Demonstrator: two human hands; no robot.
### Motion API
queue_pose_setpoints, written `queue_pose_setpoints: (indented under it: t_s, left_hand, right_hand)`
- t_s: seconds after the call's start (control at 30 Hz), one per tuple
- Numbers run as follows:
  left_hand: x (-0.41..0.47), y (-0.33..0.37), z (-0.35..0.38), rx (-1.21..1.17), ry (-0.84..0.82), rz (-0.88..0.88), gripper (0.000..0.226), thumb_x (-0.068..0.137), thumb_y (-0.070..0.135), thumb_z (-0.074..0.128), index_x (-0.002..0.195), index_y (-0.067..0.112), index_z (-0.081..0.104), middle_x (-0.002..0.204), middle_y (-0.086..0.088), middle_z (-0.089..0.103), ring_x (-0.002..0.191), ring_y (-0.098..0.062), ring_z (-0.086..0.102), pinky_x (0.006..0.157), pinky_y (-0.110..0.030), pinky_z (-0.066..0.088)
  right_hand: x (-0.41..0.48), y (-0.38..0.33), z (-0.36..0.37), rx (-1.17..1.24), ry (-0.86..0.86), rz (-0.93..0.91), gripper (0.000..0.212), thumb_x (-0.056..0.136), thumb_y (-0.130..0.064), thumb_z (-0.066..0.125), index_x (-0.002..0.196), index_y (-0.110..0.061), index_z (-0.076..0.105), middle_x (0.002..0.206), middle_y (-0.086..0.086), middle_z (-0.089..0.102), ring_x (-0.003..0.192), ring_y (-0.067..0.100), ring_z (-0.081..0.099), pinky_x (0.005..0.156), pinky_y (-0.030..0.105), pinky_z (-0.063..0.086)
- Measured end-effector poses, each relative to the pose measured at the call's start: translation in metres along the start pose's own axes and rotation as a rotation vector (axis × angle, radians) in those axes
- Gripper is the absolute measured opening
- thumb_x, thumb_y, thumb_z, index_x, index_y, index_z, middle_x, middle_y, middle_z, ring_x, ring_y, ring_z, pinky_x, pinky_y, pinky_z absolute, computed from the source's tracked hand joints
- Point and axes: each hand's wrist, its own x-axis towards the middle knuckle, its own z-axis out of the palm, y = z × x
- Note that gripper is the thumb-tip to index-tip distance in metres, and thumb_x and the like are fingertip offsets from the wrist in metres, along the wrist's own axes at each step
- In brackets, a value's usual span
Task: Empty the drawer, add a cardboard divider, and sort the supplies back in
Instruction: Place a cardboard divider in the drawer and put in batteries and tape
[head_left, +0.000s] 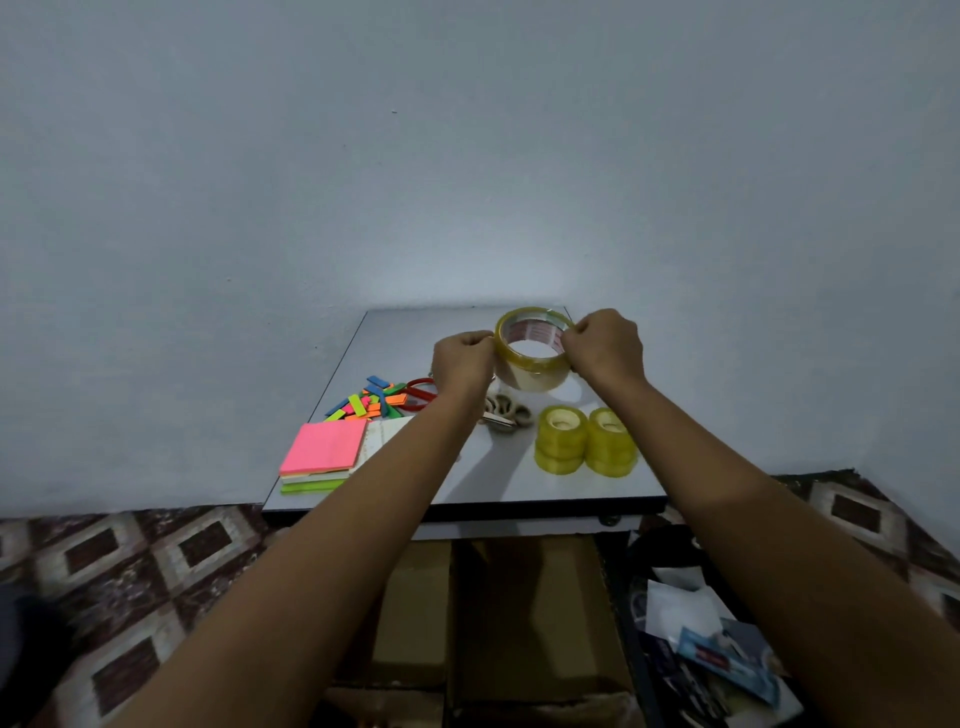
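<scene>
Both my hands hold a large roll of clear packing tape (524, 358) above the far part of the small grey table (498, 478). My left hand (462, 361) pinches its left rim and my right hand (605, 345) grips its right rim. Two stacks of small yellow tape rolls (584, 441) stand near the table's front right. A pad of pink and green sticky notes (322, 452) lies at the front left, with several coloured page markers (371, 400) and a red ring (421, 392) behind it. Below the table, the open drawer holds brown cardboard (540, 623).
Metal clips (506, 413) lie in the middle of the table, partly behind my left forearm. Loose papers and packets (717, 654) fill a dark compartment at the lower right. A patterned floor covering (130, 571) spreads on both sides. A bare wall stands behind the table.
</scene>
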Motion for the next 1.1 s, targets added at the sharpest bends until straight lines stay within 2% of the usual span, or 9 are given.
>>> queue_pose_setpoints:
  t_s: [0.13, 0.2, 0.3, 0.43, 0.53, 0.7, 0.9, 1.0, 1.1]
  left_hand:
    - [-0.013, 0.002, -0.023, -0.160, -0.039, -0.098, 0.012, 0.087, 0.000, 0.056, 0.091, 0.006, 0.066, 0.097, -0.017, 0.065, 0.089, -0.030, 0.061, 0.069, -0.033, 0.053]
    - [-0.024, 0.005, -0.037, -0.216, -0.059, -0.128, 0.010, 0.088, -0.002, 0.056, 0.083, 0.007, 0.061, 0.083, -0.014, 0.061, 0.075, -0.025, 0.058, 0.065, -0.032, 0.053]
    - [-0.042, 0.005, -0.061, -0.231, -0.065, -0.138, 0.008, 0.089, 0.001, 0.058, 0.084, 0.007, 0.058, 0.071, -0.011, 0.055, 0.059, -0.018, 0.052, 0.064, -0.030, 0.053]
    - [-0.069, 0.001, -0.095, -0.277, -0.145, -0.166, 0.010, 0.089, 0.002, 0.059, 0.081, 0.008, 0.055, 0.070, -0.008, 0.058, 0.065, -0.019, 0.057, 0.074, -0.032, 0.054]
    - [-0.086, -0.007, -0.121, -0.238, -0.164, -0.248, 0.003, 0.087, 0.003, 0.061, 0.084, 0.004, 0.060, 0.071, -0.011, 0.063, 0.071, -0.022, 0.062, 0.067, -0.031, 0.057]
    - [-0.114, -0.030, -0.160, -0.191, -0.162, -0.411, 0.003, 0.085, 0.003, 0.062, 0.087, 0.003, 0.060, 0.081, -0.014, 0.061, 0.075, -0.023, 0.061, 0.059, -0.029, 0.058]
    - [-0.141, -0.060, -0.184, -0.157, -0.191, -0.488, 0.004, 0.085, 0.003, 0.061, 0.088, 0.002, 0.063, 0.085, -0.014, 0.062, 0.080, -0.022, 0.059, 0.063, -0.027, 0.057]
    - [-0.150, -0.078, -0.193, -0.134, -0.230, -0.514, 0.010, 0.087, 0.004, 0.060, 0.094, 0.003, 0.065, 0.087, -0.012, 0.064, 0.081, -0.021, 0.060, 0.064, -0.026, 0.056]
    - [-0.158, -0.093, -0.198, -0.120, -0.253, -0.537, 0.013, 0.087, 0.004, 0.058, 0.097, 0.005, 0.067, 0.086, -0.012, 0.065, 0.080, -0.021, 0.059, 0.061, -0.027, 0.056]
  right_hand:
    - [-0.021, -0.014, -0.002, 0.033, 0.001, -0.028, 0.022, 0.079, -0.014, 0.054, 0.081, 0.002, 0.068, 0.075, 0.015, 0.068, 0.072, 0.030, 0.066, 0.066, 0.037, 0.055]
    - [-0.034, -0.018, -0.004, 0.072, -0.006, -0.047, 0.024, 0.079, -0.013, 0.054, 0.084, 0.006, 0.068, 0.077, 0.020, 0.069, 0.072, 0.034, 0.067, 0.071, 0.043, 0.057]
    - [-0.057, -0.023, -0.007, 0.147, -0.032, -0.077, 0.025, 0.079, -0.013, 0.055, 0.085, 0.008, 0.067, 0.081, 0.024, 0.069, 0.073, 0.038, 0.068, 0.070, 0.049, 0.056]
    - [-0.092, -0.025, -0.010, 0.179, -0.092, -0.083, 0.020, 0.083, -0.018, 0.056, 0.080, -0.002, 0.067, 0.074, 0.014, 0.070, 0.069, 0.031, 0.068, 0.071, 0.046, 0.057]
    - [-0.123, -0.024, -0.007, 0.192, -0.134, -0.099, 0.017, 0.087, -0.021, 0.056, 0.081, -0.010, 0.068, 0.072, 0.010, 0.070, 0.067, 0.028, 0.068, 0.069, 0.046, 0.058]
    - [-0.172, -0.016, 0.008, 0.190, -0.244, -0.075, 0.020, 0.090, -0.024, 0.058, 0.096, -0.009, 0.070, 0.079, 0.007, 0.069, 0.067, 0.025, 0.068, 0.068, 0.045, 0.058]
    - [-0.211, -0.002, 0.021, 0.196, -0.345, 0.023, 0.018, 0.091, -0.026, 0.057, 0.085, -0.013, 0.068, 0.074, 0.007, 0.068, 0.062, 0.023, 0.067, 0.066, 0.042, 0.059]
    - [-0.224, 0.011, 0.030, 0.236, -0.395, 0.077, 0.011, 0.092, -0.024, 0.056, 0.093, -0.018, 0.065, 0.070, -0.002, 0.065, 0.056, 0.017, 0.065, 0.061, 0.036, 0.060]
    - [-0.232, 0.028, 0.041, 0.298, -0.441, 0.174, 0.017, 0.093, -0.021, 0.057, 0.105, -0.013, 0.065, 0.075, 0.001, 0.066, 0.048, 0.010, 0.062, 0.051, 0.024, 0.056]
